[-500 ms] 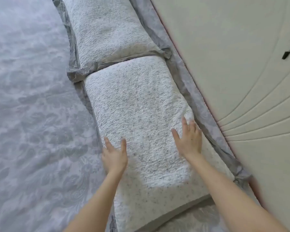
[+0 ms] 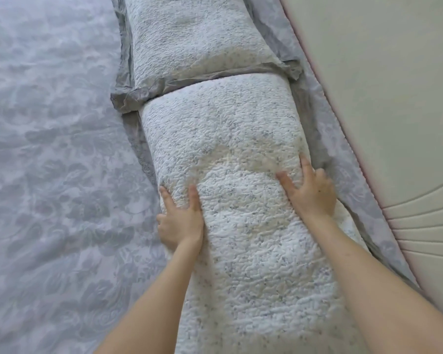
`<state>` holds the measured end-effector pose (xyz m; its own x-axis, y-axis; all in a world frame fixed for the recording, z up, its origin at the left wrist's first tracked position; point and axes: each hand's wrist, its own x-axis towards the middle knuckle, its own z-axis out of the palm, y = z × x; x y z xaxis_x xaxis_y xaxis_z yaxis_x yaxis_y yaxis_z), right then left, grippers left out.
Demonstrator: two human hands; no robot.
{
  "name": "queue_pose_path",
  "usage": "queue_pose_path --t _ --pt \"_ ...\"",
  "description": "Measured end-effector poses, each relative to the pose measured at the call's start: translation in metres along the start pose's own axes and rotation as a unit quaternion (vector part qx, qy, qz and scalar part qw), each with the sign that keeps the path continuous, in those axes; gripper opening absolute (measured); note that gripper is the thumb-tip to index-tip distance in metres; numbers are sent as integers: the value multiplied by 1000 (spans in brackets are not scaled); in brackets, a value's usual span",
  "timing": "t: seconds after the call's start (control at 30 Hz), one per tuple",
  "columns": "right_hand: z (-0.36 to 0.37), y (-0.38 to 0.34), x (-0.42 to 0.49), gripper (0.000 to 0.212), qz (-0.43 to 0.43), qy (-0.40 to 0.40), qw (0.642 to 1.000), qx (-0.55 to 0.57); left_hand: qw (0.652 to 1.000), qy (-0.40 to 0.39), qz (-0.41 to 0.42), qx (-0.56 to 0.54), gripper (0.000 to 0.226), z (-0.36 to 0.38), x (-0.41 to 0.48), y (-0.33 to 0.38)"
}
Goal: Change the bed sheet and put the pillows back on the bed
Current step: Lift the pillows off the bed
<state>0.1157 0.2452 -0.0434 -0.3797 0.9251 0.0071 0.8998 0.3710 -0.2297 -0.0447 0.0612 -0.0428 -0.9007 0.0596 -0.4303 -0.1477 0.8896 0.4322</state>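
Quilted white, the near pillow point(image 2: 230, 149) butts the far pillow point(image 2: 189, 39) along the headboard point(image 2: 368, 72), left grip point(image 2: 180, 222) and right grip point(image 2: 313, 194) open-fingered on its flanks, likely squaring it.

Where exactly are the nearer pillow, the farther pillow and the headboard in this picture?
nearer pillow point(image 2: 228, 129): head view, on its bare quilted top beyond the hands.
farther pillow point(image 2: 189, 39): head view, on the middle of its quilted top.
headboard point(image 2: 381, 72): head view, on its plain cream panel at right.

Two pillows point(image 2: 197, 39) point(image 2: 228, 139), two hands point(image 2: 180, 226) point(image 2: 315, 195), one sheet point(image 2: 49, 175), one headboard point(image 2: 381, 85)
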Motion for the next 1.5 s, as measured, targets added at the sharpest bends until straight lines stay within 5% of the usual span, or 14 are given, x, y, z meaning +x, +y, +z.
queue_pose_path --t 0.23,0.4,0.53,0.8,1.0,1.17,1.5 --pt "-84 -18 -57 69 -24 2 997 70 995 -23 46 -87 76 -80 -50 -25" --pt "-141 -19 -167 82 -42 11 992 123 993 -12 50 -107 77 -157 -122 -97" --pt "-170 -33 -252 80 -45 -20 989 138 997 12 23 -79 89 -216 -173 -162" --pt "-200 -94 -378 78 -109 -85 972 188 989 110 -32 -97 72 -318 -239 -282" --pt "-214 -164 -467 72 -188 -94 955 207 973 181 -66 -127 81 -394 -262 -387" --pt "-220 -243 -543 46 -240 -106 941 212 962 206 -70 -166 71 -468 -265 -470" --pt "-206 -392 -711 53 -269 -97 926 247 948 260 -51 -175 72 -610 -237 -644"
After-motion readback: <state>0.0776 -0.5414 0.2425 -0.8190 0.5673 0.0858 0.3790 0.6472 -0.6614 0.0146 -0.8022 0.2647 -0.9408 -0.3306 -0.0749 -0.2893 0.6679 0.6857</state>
